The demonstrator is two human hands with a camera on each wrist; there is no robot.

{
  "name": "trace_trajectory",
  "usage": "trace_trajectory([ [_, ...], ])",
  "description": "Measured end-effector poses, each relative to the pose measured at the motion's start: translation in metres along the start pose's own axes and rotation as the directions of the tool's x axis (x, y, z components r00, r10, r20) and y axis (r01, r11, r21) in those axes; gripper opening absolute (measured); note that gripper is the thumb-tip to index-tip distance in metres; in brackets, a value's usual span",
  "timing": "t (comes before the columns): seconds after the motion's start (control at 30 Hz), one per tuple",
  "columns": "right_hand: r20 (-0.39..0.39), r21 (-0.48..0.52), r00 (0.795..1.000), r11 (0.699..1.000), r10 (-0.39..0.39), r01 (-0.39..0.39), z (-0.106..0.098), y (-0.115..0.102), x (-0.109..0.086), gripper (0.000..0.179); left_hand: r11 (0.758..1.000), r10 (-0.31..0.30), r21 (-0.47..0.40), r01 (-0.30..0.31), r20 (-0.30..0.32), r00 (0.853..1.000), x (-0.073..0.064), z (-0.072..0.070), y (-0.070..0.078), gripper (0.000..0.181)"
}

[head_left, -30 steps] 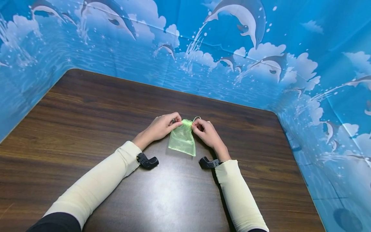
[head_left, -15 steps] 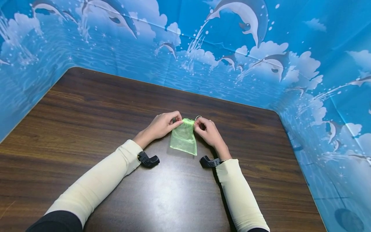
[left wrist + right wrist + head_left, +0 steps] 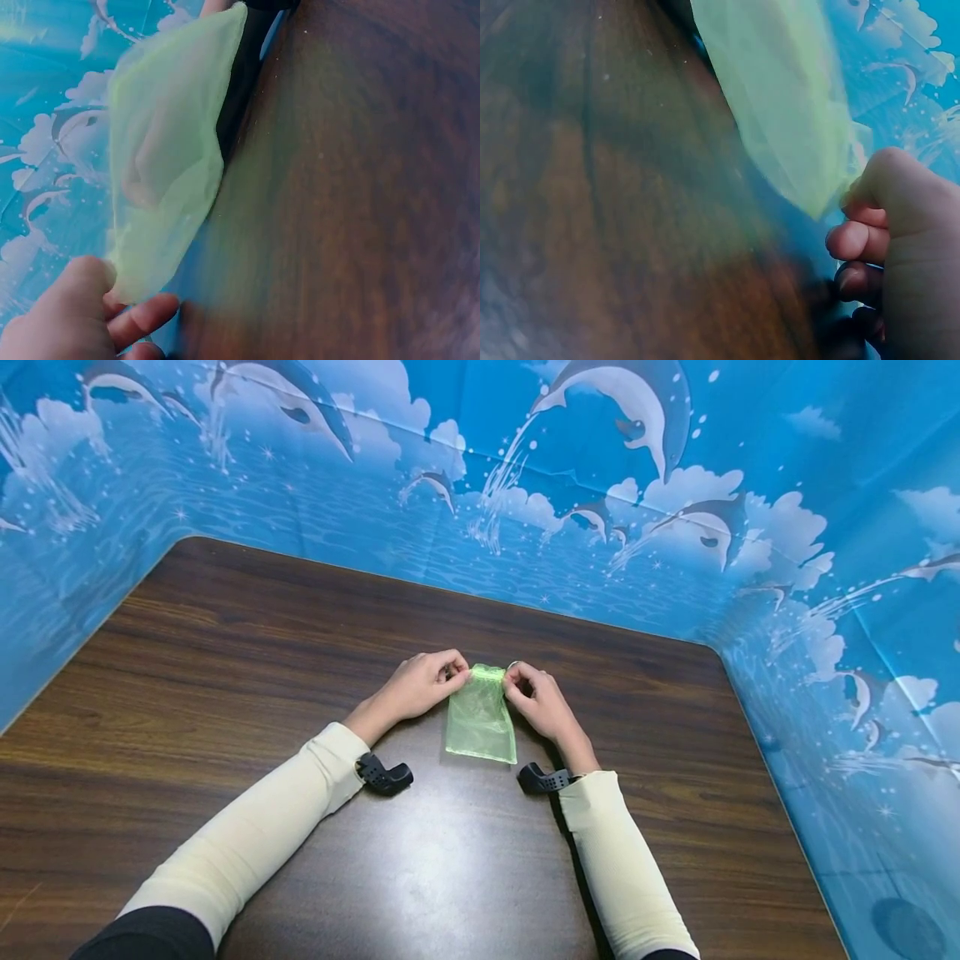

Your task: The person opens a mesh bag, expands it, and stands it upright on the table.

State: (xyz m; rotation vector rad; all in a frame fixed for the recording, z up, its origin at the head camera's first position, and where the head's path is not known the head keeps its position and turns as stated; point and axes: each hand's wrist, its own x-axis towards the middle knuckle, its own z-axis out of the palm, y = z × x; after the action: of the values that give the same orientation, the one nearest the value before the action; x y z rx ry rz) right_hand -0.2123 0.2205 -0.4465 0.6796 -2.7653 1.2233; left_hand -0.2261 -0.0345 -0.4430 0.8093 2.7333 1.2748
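Head view, grip: the left hand [image 3: 416,687] and right hand [image 3: 542,702] each pinch the top of a sheer light-green drawstring pouch [image 3: 482,722], one at either end of its ruffled mouth [image 3: 489,674], thumbs against the fingers.
Pouch: spread between the two hands, bottom seam towards the wearer, over the middle of the table [image 3: 300,627], roughly midway between the left and right edges.
Slip risk: the gauzy fabric looks thin and slick, so a sideways pull could slide one end out of a pinch.
Snag risk: pulling unevenly might bunch the mouth or strain its stitching.
Cord risk: a pale loop [image 3: 513,663], probably the drawstring, shows by the right fingertips; it could be caught up in that pinch.
Hidden at the mouth: the fingertips cover both its ends, and most of the cord cannot be traced.
Wrist views: both blur; the left shows something pale through the mesh, perhaps the other hand, and whether the pouch's lower part touches the table is unclear.
Sleeves: the cream left sleeve [image 3: 247,827] and right sleeve [image 3: 626,860] run towards the table's near edge, which is cut off with both near corners.
Dolphin backdrop: the printed cloth [image 3: 360,510] rises past the far edge, its top out of frame.
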Motion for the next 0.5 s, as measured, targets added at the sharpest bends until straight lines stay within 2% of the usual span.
trace_trajectory([
  [0.27, 0.002, 0.076, 0.998, 0.996, 0.056, -0.056, -0.0002, -0.0005, -0.0016, 0.019, 0.999, -0.029, -0.032, 0.029, 0.009, 1.0, 0.0013, 0.0011, -0.0022, 0.02],
  [0.5, 0.049, 0.09, 0.995, 0.992, 0.088, -0.092, -0.0006, -0.0014, 0.0007, 0.026, 0.997, -0.01, -0.081, 0.01, -0.002, 1.0, -0.0009, -0.0013, 0.0014, 0.02],
])
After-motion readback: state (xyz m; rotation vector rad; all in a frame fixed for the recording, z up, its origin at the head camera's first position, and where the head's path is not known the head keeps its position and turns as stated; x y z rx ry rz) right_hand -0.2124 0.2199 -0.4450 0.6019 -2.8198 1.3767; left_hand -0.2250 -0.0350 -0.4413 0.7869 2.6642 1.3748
